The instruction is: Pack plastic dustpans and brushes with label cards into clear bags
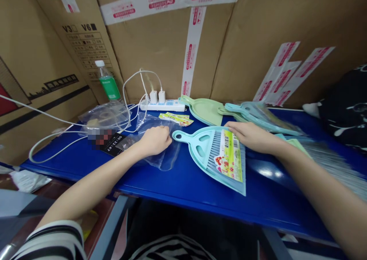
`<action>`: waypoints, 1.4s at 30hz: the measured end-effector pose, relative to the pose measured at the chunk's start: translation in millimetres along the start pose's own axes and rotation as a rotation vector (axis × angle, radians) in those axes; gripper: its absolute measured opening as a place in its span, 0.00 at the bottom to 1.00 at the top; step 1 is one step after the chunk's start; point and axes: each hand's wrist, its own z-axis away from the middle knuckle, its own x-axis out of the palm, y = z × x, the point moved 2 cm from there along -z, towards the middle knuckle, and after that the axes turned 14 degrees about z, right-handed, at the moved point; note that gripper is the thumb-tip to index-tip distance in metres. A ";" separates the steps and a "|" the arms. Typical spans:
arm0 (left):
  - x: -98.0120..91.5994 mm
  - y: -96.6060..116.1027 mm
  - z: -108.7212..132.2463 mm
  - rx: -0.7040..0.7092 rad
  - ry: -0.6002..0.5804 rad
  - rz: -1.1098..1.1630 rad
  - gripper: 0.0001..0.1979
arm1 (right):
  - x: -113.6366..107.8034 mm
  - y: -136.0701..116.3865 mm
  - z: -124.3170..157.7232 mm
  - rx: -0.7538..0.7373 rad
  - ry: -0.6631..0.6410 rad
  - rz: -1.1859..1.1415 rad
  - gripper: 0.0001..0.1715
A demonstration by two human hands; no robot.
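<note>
Gathering a clear plastic bag (pixel 162 157) in curled fingers, the left hand (pixel 155 141) rests just beside a teal dustpan (pixel 200 149), while the right hand (pixel 252 137) lies spread on its top edge, and the slippery film could slide away if that loose hold slackens.

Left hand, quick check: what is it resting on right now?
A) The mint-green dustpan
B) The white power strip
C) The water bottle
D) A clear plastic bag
D. The left hand lies on a clear plastic bag, which is spread on the blue table.
</note>
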 end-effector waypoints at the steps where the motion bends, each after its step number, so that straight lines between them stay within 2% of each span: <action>1: -2.9 -0.8 0.9 -0.007 0.009 0.002 0.12 | -0.9 0.2 0.4 -0.016 0.014 -0.005 0.14; 8: -9.8 -2.0 3.0 0.006 0.021 0.017 0.13 | -2.8 -4.8 1.5 -0.040 -0.007 -0.044 0.16; 14: -10.2 3.1 6.7 0.077 0.000 0.072 0.09 | 0.2 -13.0 2.3 -0.096 -0.038 -0.097 0.19; 19: -8.2 6.8 9.7 0.138 0.015 0.078 0.10 | 2.2 -11.9 1.8 -0.065 -0.013 -0.112 0.18; 26: -6.2 9.0 12.2 0.140 0.032 0.088 0.10 | 1.7 -4.4 -0.4 -0.023 0.045 -0.116 0.18; 31: -4.3 9.7 10.5 0.154 0.052 0.136 0.11 | 4.4 -13.8 0.9 -0.037 0.003 -0.135 0.16; 37: -0.2 7.6 8.8 0.217 0.048 0.379 0.09 | 10.6 -30.2 0.9 -0.041 -0.034 -0.198 0.14; 42: 1.0 9.1 8.5 0.310 0.059 0.603 0.09 | 13.2 -33.7 -0.1 0.020 -0.004 -0.201 0.14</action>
